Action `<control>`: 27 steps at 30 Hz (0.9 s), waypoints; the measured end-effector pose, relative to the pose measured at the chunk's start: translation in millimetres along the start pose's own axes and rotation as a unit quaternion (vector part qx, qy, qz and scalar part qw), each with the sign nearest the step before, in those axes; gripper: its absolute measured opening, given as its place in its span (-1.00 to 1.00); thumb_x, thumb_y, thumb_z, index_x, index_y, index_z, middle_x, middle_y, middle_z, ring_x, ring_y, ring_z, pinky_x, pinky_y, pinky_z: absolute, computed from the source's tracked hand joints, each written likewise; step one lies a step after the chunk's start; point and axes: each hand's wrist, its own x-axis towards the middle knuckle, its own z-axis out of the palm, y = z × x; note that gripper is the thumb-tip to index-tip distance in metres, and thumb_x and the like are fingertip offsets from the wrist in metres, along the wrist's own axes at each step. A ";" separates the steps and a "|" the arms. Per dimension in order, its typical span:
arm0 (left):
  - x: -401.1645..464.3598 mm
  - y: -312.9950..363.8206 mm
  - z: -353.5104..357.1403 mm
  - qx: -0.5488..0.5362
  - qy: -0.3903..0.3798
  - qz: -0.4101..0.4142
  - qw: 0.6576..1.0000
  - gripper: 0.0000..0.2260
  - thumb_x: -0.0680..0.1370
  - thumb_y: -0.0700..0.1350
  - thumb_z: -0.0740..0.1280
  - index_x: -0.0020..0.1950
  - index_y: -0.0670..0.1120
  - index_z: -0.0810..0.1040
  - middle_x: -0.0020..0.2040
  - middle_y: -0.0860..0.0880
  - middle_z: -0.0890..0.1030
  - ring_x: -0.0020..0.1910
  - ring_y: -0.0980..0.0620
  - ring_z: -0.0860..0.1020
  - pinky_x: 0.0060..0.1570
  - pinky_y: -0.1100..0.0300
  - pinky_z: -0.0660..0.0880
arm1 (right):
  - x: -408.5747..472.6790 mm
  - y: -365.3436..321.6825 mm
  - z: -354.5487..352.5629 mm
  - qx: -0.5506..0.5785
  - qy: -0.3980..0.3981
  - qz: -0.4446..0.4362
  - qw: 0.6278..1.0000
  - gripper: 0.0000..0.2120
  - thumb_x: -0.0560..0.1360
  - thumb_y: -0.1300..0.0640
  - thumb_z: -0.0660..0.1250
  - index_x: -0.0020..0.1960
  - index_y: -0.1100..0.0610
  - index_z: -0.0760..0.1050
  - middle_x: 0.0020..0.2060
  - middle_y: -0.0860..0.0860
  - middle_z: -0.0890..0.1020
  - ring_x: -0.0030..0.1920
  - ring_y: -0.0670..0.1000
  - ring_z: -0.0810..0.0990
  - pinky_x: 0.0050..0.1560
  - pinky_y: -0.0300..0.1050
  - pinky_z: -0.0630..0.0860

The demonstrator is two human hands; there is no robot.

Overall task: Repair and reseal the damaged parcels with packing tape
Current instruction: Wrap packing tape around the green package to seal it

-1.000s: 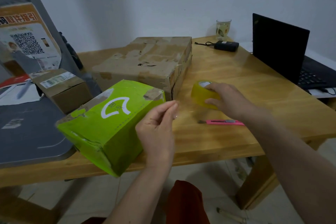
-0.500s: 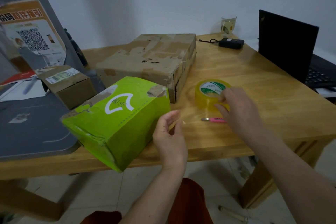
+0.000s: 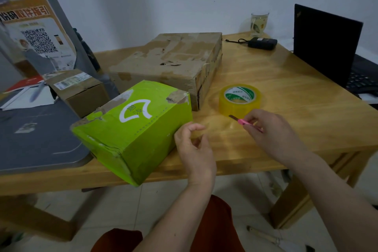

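Tape roll (image 3: 239, 98) now lies flat on the wooden table (image 3: 296, 92), let go by the right hand (image 3: 272, 129), which a moment ago was still on it and has since picked up the pink utility knife (image 3: 244, 121), pinching it between thumb and curled fingers with the blade tip pointing far-left toward the roll. The left hand (image 3: 194, 145) has stayed just right of the green parcel (image 3: 133, 129), thumb and forefinger pinched together, seemingly on the free end of a clear strip running toward the roll, though the tape itself is too faint to make out for certain. By my reading, the strip has been drawn out and the cut is next, before it is pressed onto the green parcel's torn edges. Counting: three parcels, the green one at the near table edge, a large battered brown parcel (image 3: 169, 61) behind it, and a small labelled brown parcel (image 3: 79, 90) to the left; one tape roll; one knife; one laptop (image 3: 325, 41) far right; one glass (image 3: 259, 23); one black adapter (image 3: 262, 43).
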 end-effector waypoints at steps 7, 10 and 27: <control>1.9 0.9 -2.1 -0.056 0.007 -0.031 0.998 -0.76 0.52 -0.37 0.35 -0.18 -0.02 0.52 -0.22 0.01 0.57 -0.21 0.16 0.53 -0.10 0.23 0.50 | 7.6 -17.4 16.8 -0.091 0.017 -0.022 0.995 -0.90 0.55 0.13 0.30 -0.01 0.15 0.54 0.46 0.05 0.31 0.43 0.08 0.26 0.19 0.03 0.43; 1.2 0.4 -2.1 -0.062 0.005 -0.042 0.997 -0.76 0.53 -0.35 0.36 -0.17 -0.01 0.55 -0.20 0.01 0.61 -0.16 0.08 0.56 -0.04 0.12 0.52 | 15.4 -19.7 21.5 -0.097 -0.022 0.006 0.995 -0.86 0.58 0.11 0.25 0.05 0.15 0.51 0.51 0.07 0.22 0.51 0.07 0.13 0.34 0.03 0.31; 4.0 -2.8 -5.9 -0.080 0.020 -0.088 0.993 -0.78 0.53 -0.33 0.36 -0.18 -0.02 0.54 -0.19 -0.11 0.60 -0.17 -0.06 0.55 0.00 -0.16 0.53 | 24.5 -2.8 12.7 0.022 -0.069 0.018 0.997 -0.87 0.63 0.00 0.13 -0.04 0.04 0.30 0.21 0.06 0.52 0.15 0.12 0.48 0.03 0.05 0.44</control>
